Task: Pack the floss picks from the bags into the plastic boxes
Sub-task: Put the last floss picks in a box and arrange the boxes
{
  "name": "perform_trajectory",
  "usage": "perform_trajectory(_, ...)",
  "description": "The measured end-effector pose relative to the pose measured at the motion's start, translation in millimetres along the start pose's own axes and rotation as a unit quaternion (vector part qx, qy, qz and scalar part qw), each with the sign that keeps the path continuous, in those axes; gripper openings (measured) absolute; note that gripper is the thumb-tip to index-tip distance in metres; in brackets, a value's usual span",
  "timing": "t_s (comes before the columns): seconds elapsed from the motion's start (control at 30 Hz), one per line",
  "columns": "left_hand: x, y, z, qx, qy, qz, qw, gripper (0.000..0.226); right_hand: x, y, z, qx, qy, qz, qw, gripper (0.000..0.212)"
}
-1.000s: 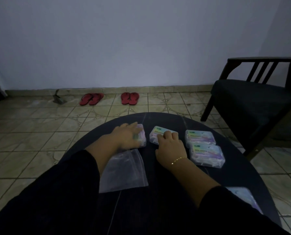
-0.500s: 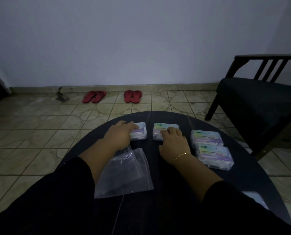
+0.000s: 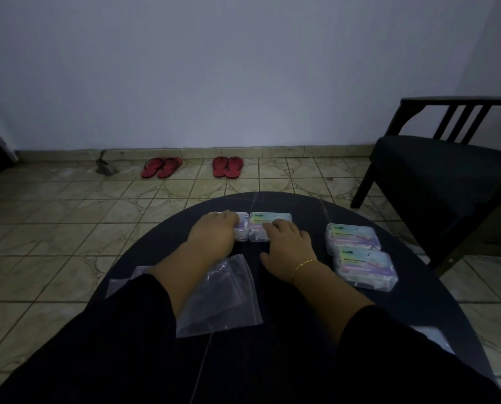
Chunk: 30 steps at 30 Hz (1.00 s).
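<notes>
Left hand (image 3: pixel 213 230) and right hand (image 3: pixel 287 246) palm-down, forearms extended forward, fingers loosely curved.

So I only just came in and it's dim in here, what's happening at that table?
A person at the dark round table is packing floss picks into plastic boxes. The left hand rests on one box, the right hand on the box beside it. Two more boxes lie closed to the right. A clear zip bag lies between the forearms.
</notes>
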State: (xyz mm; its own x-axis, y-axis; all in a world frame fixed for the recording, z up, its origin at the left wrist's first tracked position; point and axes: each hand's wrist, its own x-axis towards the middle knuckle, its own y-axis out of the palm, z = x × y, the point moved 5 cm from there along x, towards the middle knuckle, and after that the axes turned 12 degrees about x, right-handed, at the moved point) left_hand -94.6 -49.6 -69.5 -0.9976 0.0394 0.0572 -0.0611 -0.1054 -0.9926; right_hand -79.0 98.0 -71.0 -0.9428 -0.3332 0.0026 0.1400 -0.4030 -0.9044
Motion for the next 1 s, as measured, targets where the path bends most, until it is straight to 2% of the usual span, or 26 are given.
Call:
perform_trajectory(0.1,-2,-5,-25,0.002,0.045,-0.014,0.999,0.058,-12,-15,-10,-0.026,0.037,-0.07,0.997,0.067)
perform_trajectory(0.17,-2,-4,-43,0.007,0.075,0.006,0.997,0.059,-20,-30,-26,-0.071,0.126,-0.101,0.984,0.066)
perform_trajectory(0.27,-2,3,-57,0.021,0.082,0.05,0.995,0.053,-27,-43,-52,-0.093,0.276,-0.046,0.955,0.067)
perform_trajectory(0.33,-3,7,-58,0.033,0.073,0.065,0.995,0.054,-27,-42,-59,-0.091,0.302,-0.007,0.949,0.067)
perform_trajectory(0.67,-6,14,-59,0.032,0.057,0.044,0.997,0.057,6,-19,-39,-0.041,0.135,-0.016,0.99,0.061)
perform_trajectory(0.83,-5,15,-58,0.026,0.053,0.045,0.997,0.059,8,-29,-48,-0.069,0.087,-0.04,0.993,0.052)
perform_trajectory(1.0,-5,17,-58,0.023,0.052,0.05,0.997,0.061,15,-40,-52,-0.169,0.029,0.005,0.985,0.041)
